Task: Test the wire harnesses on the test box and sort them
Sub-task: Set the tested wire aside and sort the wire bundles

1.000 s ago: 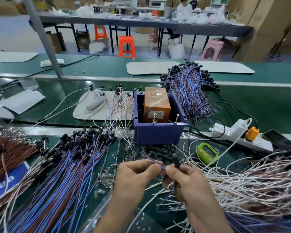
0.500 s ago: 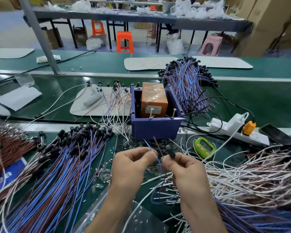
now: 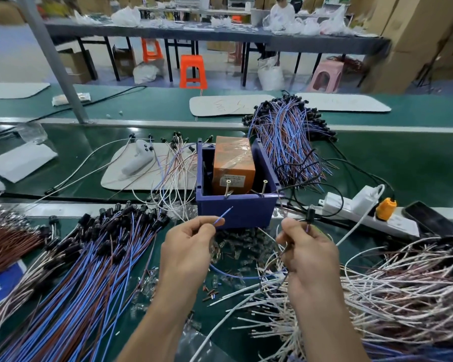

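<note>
The hands have spread apart: the left hand [image 3: 186, 246] pinches the harness [image 3: 222, 216] by its blue end, and the right hand [image 3: 309, 254] pinches its black-capped end. Both ends are now just before the test box [image 3: 236, 211], probably ready to touch its pins [image 3: 227, 188].

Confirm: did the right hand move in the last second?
Yes. The right hand shifted rightward, from below the blue test box to past its right corner.
</note>
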